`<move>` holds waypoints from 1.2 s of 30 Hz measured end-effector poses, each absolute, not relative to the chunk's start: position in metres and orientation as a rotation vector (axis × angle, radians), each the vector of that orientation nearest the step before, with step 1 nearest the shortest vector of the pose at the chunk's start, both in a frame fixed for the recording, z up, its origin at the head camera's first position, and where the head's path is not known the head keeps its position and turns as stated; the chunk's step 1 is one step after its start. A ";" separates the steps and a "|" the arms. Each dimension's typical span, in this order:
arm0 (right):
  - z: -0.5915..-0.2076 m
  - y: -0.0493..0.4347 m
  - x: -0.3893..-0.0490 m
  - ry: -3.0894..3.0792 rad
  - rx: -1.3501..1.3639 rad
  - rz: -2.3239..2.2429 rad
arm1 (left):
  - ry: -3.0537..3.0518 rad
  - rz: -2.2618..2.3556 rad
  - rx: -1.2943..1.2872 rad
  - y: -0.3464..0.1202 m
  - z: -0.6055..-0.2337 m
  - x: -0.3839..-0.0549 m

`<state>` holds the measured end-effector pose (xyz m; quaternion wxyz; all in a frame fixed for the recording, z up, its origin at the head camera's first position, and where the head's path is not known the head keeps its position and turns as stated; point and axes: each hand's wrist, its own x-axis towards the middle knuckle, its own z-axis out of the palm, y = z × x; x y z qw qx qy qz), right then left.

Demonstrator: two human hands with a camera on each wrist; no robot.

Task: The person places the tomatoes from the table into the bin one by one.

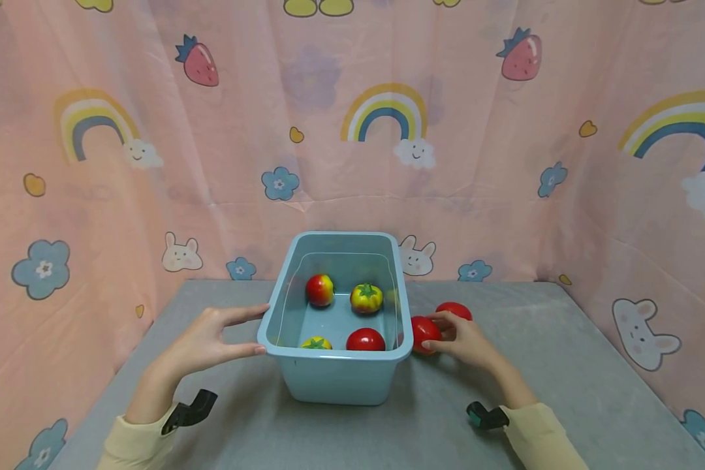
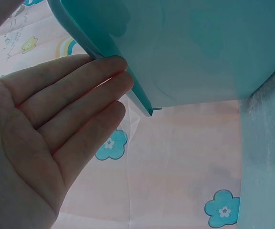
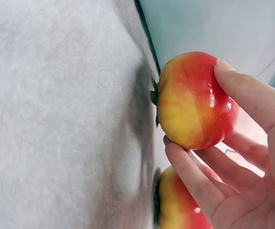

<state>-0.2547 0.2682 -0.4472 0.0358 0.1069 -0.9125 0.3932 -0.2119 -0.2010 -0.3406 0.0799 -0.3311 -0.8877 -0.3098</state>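
Observation:
A light blue plastic bin (image 1: 337, 378) stands on the table. Inside it lie two tomatoes at the back, a red-yellow one (image 1: 320, 290) and a yellow-green one (image 1: 367, 298). Nearer the front are a red tomato (image 1: 365, 339) and one (image 1: 316, 343) partly hidden by the rim. My left hand (image 1: 214, 336) touches the bin's left rim with fairly straight fingers, seen under the lip in the left wrist view. Beside the bin's right wall, my right hand (image 1: 461, 339) pinches a red and yellow tomato (image 3: 197, 100) between thumb and fingers. Just behind it sits another tomato (image 1: 455, 309).
The grey table (image 1: 523, 346) extends to both sides of the bin. A pink curtain (image 1: 235, 196) with printed rainbows and flowers hangs behind and beside it. A black wrist camera (image 1: 190, 412) sits on the left sleeve, another (image 1: 486, 416) on the right.

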 end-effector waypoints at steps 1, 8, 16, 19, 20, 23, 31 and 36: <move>-0.446 0.269 -0.254 -2.804 0.328 1.204 | -2.657 -0.928 -0.990 -0.201 -0.341 -0.212; -0.441 0.271 -0.248 -2.808 0.336 1.200 | -2.663 -0.925 -0.990 -0.201 -0.341 -0.212; -0.435 0.276 -0.243 -2.804 0.351 1.166 | -2.670 -0.935 -0.982 -0.202 -0.340 -0.212; -0.432 0.278 -0.241 -2.805 0.344 1.173 | -2.673 -0.934 -0.976 -0.202 -0.340 -0.212; -0.431 0.279 -0.240 -2.805 0.346 1.176 | -2.672 -0.932 -0.976 -0.203 -0.340 -0.212; -0.429 0.281 -0.238 -2.798 0.359 1.189 | -2.672 -0.925 -0.978 -0.203 -0.340 -0.212; -0.422 0.288 -0.232 -2.776 0.423 1.166 | -2.661 -0.912 -0.980 -0.203 -0.340 -0.212; -0.417 0.293 -0.230 -2.774 0.418 1.161 | -2.665 -0.903 -0.975 -0.202 -0.340 -0.213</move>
